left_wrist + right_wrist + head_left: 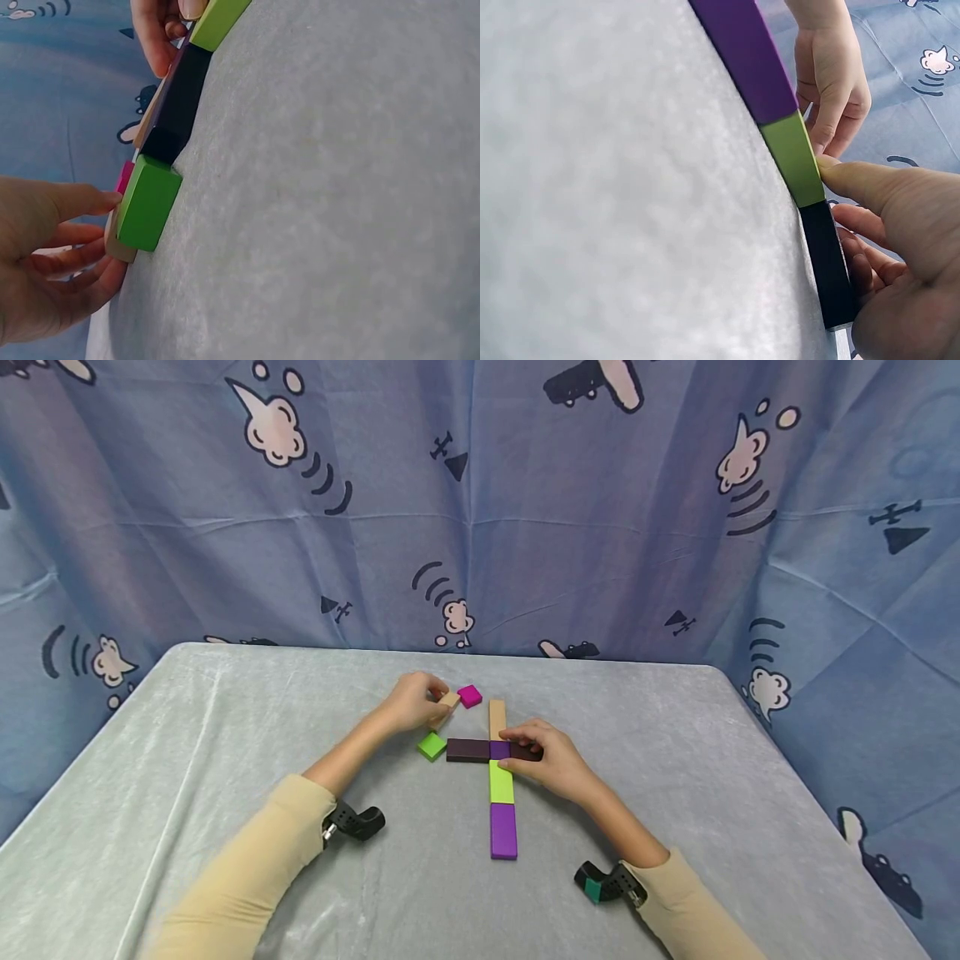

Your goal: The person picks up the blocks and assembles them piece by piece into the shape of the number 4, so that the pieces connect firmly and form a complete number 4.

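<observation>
My left hand (412, 700) pinches a tan wooden block (450, 700) between thumb and fingers, tilted beside a magenta block (470, 696). A green block (431, 746) lies just nearer, partly covering the tan one in the left wrist view. Over the crossing of a cross-shaped block layout, my right hand (555, 760) has thumb and index finger at either side of a small purple block (499, 750). Its palm side hangs over the right dark block (516, 752). The thumb also touches a lime block (795, 161); the other fingers curl behind the dark block.
The layout's left arm is a dark block (468, 751); a tan block (497, 717) forms the far arm. A long purple block (504, 831) extends the near arm beyond the lime one. Grey cloth covers the table (645, 760); a patterned blue curtain (465, 527) hangs behind.
</observation>
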A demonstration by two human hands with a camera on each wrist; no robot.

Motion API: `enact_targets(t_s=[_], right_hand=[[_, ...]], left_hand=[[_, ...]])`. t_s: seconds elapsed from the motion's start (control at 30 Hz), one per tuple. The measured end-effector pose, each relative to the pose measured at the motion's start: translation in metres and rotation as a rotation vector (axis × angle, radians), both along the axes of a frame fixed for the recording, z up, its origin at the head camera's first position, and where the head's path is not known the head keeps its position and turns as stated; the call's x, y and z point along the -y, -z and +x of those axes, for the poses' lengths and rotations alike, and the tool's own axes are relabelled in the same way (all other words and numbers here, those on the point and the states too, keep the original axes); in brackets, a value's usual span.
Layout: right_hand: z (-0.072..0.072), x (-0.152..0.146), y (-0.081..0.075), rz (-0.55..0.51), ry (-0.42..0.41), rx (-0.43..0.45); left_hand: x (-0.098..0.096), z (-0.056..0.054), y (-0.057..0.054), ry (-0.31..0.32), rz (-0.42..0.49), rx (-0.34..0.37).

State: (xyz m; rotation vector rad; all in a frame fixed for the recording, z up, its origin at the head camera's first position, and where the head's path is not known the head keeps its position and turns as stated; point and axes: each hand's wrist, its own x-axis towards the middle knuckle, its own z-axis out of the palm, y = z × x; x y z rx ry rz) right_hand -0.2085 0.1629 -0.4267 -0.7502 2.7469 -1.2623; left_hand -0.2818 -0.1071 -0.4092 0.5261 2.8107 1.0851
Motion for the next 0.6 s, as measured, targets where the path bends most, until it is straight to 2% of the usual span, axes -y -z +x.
enact_targets(t_s=[0.6], right_hand=[[0.0002, 0.0009, 0.0007, -0.002, 0.010, -0.012]], left_hand=[[-0.0051, 0.0050, -0.0025, -0.013, 0.014, 0.047]])
